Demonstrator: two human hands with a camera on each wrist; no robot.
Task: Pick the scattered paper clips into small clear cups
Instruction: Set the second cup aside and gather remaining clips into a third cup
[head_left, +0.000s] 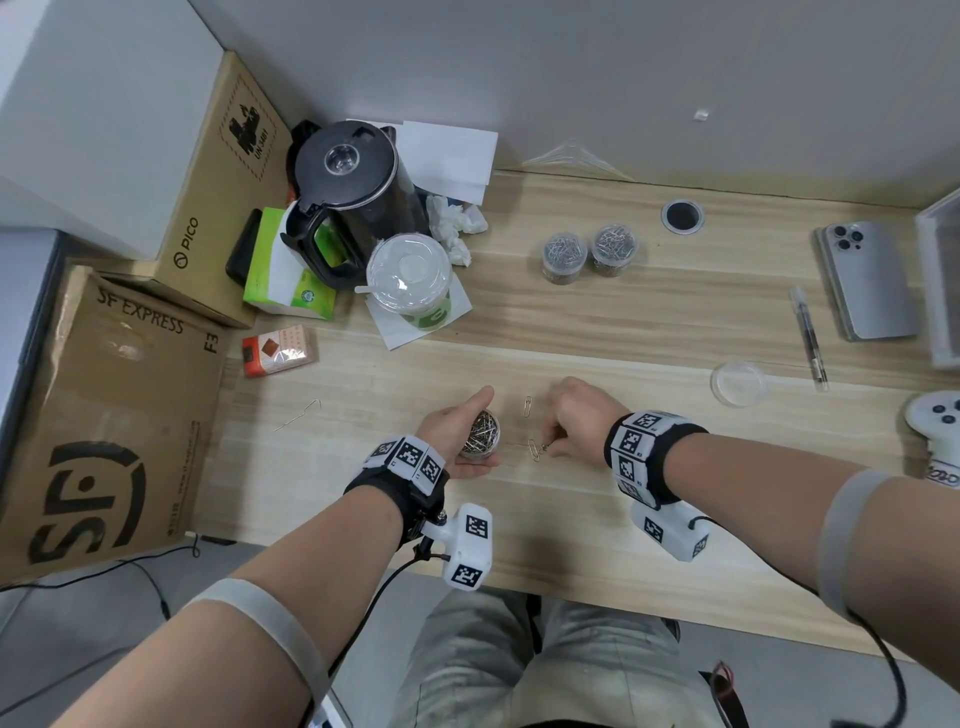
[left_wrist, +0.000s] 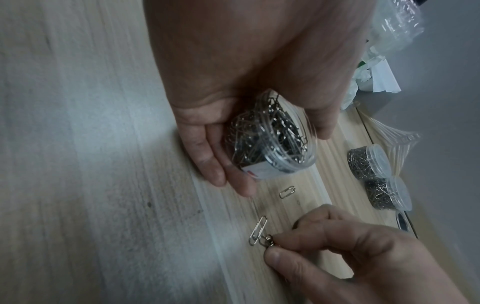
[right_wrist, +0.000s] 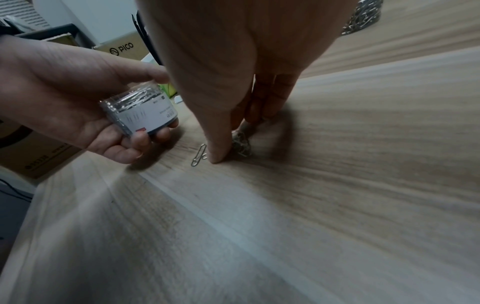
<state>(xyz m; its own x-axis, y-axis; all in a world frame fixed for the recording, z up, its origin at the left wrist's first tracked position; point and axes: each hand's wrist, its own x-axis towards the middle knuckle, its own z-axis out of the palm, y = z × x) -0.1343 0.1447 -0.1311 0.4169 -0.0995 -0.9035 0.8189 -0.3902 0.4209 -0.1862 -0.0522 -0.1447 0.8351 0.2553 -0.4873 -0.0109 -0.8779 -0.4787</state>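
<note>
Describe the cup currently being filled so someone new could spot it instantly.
On the wooden desk, look at the near edge where the two hands work. The left hand holds a small clear cup packed with silver paper clips, tilted toward the right hand. Unlike the two full cups standing farther back, it is off the desk, in a hand, and bears a white label.

Most of the bunch of clips (right_wrist: 241, 142) under the right hand (right_wrist: 233, 61) is hidden by its fingers. The game controller (head_left: 935, 421) is cut off by the head view's right edge. The cup's label (right_wrist: 148, 115) print is blurred.
</note>
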